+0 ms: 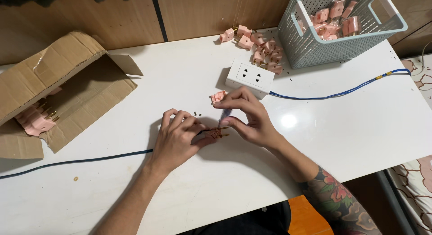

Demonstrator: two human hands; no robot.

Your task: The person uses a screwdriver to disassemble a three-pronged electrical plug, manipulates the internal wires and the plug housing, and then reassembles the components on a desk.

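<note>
Both hands meet near the middle of a glossy white surface [360, 140], seen from above. Left hand [177, 138] lies palm down with its fingers curled, pinching a small pink plastic plug body with brass prongs [217, 133] against the surface; the prongs point to the right. Right hand [249, 118] arches over the same plug from the other side, thumb and fingertips closed narrowly around a slim bluish tool [225, 112] that stands tilted with its tip at the plug; what kind of tool it is cannot be made out. A dark blue cable [90, 160] runs from under the left hand out to the left edge.

Just beyond the fingertips lies a loose pink plug half [218, 97], with a tiny dark screw [196, 113] beside it. Behind that sits a white rectangular socket block with two outlets [249, 75], touching a second, lighter blue cable [342, 93] that trails off to the right.

Farther back, a heap of pink plugs with brass prongs [258, 48] lies beside a pale grey-blue perforated plastic basket [315, 50] holding more of the same pink parts. At the far left, an open brown cardboard box [54, 77] lies on its side, with pink plugs inside. A wooden wall panel [216, 12] stands behind the surface.
</note>
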